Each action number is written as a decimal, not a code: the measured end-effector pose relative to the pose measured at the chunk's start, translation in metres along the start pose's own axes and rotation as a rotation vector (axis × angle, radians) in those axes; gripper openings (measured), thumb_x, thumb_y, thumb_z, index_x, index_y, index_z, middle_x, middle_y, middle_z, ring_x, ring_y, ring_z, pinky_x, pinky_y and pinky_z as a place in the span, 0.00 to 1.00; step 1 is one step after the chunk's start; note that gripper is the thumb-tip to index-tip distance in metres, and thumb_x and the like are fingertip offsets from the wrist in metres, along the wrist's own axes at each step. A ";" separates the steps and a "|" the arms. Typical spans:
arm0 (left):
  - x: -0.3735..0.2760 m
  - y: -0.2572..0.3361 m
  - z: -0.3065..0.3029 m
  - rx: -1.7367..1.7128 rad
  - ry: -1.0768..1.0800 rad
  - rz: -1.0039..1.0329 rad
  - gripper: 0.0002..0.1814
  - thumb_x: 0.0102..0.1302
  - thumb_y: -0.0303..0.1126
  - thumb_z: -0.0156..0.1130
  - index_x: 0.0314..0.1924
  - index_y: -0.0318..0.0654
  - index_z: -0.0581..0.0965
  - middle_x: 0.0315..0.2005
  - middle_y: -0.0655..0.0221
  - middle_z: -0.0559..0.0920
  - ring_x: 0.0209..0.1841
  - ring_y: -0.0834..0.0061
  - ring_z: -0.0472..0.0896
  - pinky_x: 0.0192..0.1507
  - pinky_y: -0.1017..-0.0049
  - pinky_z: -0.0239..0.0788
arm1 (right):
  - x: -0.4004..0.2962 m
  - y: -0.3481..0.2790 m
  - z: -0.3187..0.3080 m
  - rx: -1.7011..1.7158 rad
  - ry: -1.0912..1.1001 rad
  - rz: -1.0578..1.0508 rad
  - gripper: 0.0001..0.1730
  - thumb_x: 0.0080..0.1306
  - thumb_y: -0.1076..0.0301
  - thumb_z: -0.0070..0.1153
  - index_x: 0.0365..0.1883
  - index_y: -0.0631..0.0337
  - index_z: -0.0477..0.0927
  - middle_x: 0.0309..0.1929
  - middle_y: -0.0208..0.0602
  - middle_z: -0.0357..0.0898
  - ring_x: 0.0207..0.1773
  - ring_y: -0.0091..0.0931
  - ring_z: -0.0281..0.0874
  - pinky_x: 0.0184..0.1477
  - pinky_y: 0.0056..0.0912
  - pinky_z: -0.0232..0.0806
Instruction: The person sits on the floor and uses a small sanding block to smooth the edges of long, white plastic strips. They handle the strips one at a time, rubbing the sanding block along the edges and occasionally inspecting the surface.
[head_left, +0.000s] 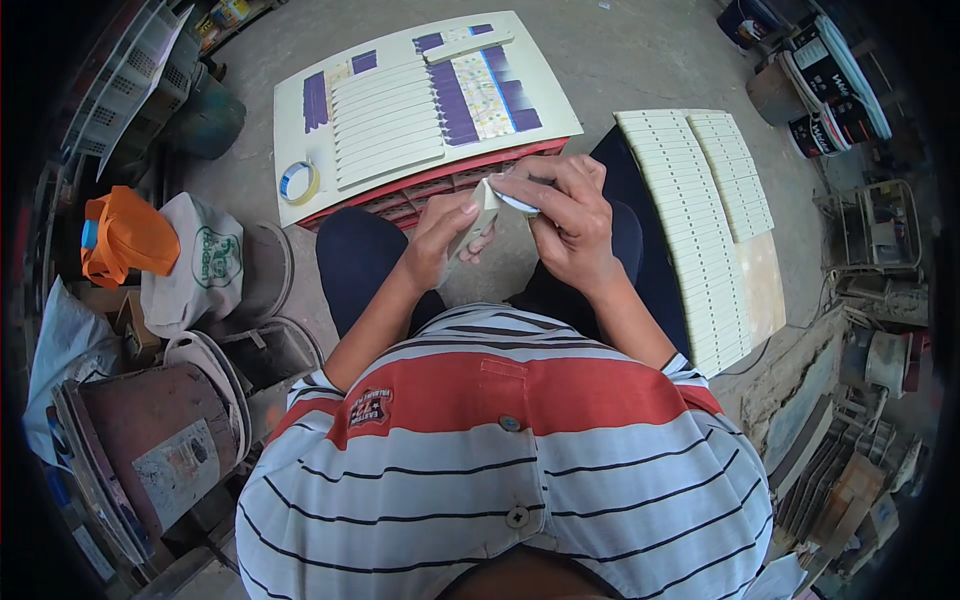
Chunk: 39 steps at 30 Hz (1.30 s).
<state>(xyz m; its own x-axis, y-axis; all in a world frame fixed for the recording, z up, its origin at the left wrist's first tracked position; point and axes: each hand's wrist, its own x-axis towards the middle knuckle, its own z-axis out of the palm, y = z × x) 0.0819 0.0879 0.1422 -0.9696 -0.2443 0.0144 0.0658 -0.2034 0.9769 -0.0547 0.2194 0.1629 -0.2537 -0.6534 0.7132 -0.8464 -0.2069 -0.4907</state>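
My left hand (442, 236) grips a pale cream strip (480, 221), its end pointing up between my hands. In the fingers of my right hand (566, 214) is a small roll of tape (517, 202), mostly covered, held against the strip's upper end. Beyond my hands lies a cream board (555, 112) on a red plastic crate (397, 214). On that board rest several cream strips side by side (386, 120), purple-painted patches and patterned paper, with one loose strip (469, 47) lying across them. A roll of yellow tape (298, 183) lies at the board's left corner.
To my right, rows of cream strips with dark holes (679, 225) lie on a panel (761, 281). Paint buckets (814, 131) stand farther right. At left are an orange bag (131, 232), a white cloth bag (199, 262) and bins (274, 262).
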 end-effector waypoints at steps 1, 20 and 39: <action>-0.001 -0.002 -0.001 -0.064 -0.004 -0.024 0.21 0.69 0.48 0.43 0.30 0.37 0.71 0.19 0.71 0.70 0.17 0.86 0.63 0.22 0.84 0.62 | 0.000 0.001 -0.001 -0.040 -0.024 0.036 0.25 0.47 0.82 0.53 0.43 0.52 0.85 0.41 0.31 0.79 0.44 0.27 0.74 0.49 0.32 0.53; -0.008 -0.052 -0.005 0.162 0.115 -0.140 0.21 0.68 0.38 0.48 0.57 0.37 0.64 0.29 0.67 0.73 0.28 0.78 0.73 0.32 0.75 0.68 | -0.012 0.015 0.025 0.840 0.203 0.939 0.17 0.61 0.79 0.55 0.51 0.63 0.77 0.33 0.27 0.80 0.32 0.14 0.73 0.30 0.15 0.63; -0.042 -0.039 -0.041 0.294 0.202 -0.022 0.22 0.71 0.37 0.45 0.61 0.36 0.66 0.31 0.67 0.75 0.28 0.82 0.72 0.30 0.80 0.68 | -0.001 0.001 0.023 0.178 -0.360 0.384 0.43 0.51 0.82 0.45 0.70 0.55 0.59 0.54 0.56 0.72 0.56 0.44 0.74 0.56 0.41 0.66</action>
<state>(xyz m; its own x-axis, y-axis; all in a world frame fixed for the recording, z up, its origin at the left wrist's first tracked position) 0.1297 0.0672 0.0944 -0.9020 -0.4312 -0.0206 -0.0533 0.0639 0.9965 -0.0447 0.2032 0.1497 -0.3258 -0.9073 0.2659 -0.6244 -0.0047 -0.7811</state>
